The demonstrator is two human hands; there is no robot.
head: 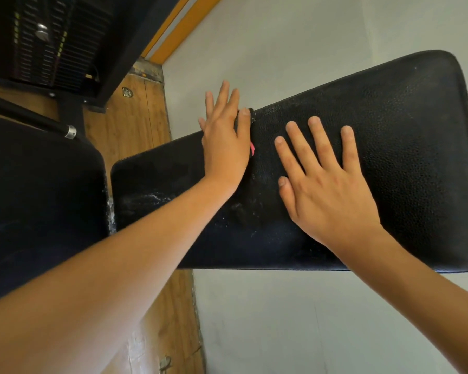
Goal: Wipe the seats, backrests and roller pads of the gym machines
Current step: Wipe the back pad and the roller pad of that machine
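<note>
Left hand (223,147) on backrest (403,130) edge; right hand (333,190) flat

Pale grey wall (322,31) fills the right side, evenly lit. An orange stripe (184,31) runs along it up top. Worn wooden floor (135,122) sits beside it. Upper left, a black weight stack (46,41), and a chrome-collared black bar (70,131) below.
</note>
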